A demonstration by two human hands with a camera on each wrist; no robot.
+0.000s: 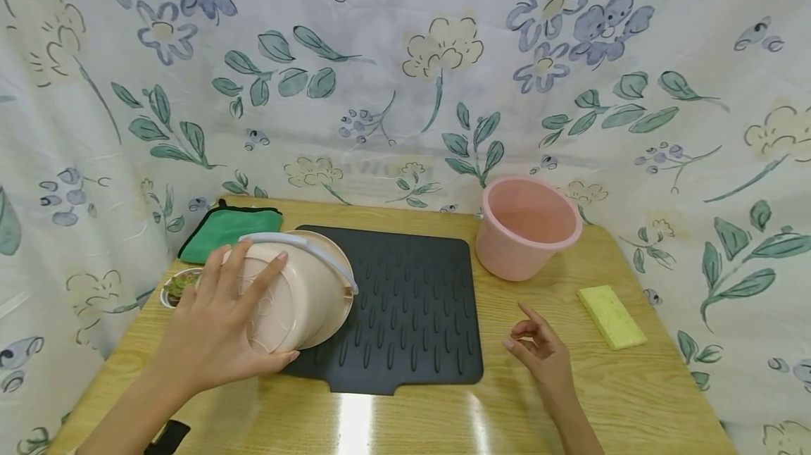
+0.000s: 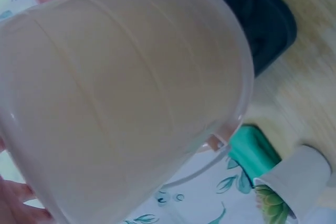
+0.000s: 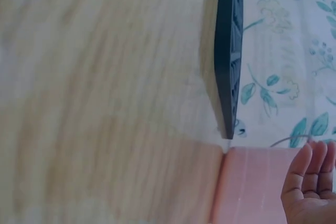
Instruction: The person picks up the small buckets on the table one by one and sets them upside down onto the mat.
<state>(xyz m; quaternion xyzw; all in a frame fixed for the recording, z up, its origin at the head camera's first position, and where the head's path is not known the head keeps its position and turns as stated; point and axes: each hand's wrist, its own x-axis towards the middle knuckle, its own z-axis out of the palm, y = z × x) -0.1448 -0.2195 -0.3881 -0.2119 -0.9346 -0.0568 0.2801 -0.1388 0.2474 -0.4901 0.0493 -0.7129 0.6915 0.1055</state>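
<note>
In the head view my left hand (image 1: 218, 325) grips a beige bucket (image 1: 310, 300) round its bottom end, fingers spread over the base and thumb low on the side. The bucket is tipped over, its mouth turned down toward the black ridged mat (image 1: 415, 300); whether the rim touches the mat I cannot tell. Its pale handle (image 1: 298, 242) lies across the upper side. The left wrist view is mostly filled by the bucket's wall (image 2: 126, 93). My right hand (image 1: 541, 353) hovers right of the mat, fingers loosely bent, holding nothing.
A pink bucket (image 1: 516, 254) stands upright at the back right, with a yellow sponge (image 1: 611, 316) to its right front. Behind the left hand are a folded green cloth (image 1: 231, 229) and a small potted succulent (image 1: 176, 287). A floral curtain (image 1: 393, 75) borders the wooden table (image 1: 431, 423).
</note>
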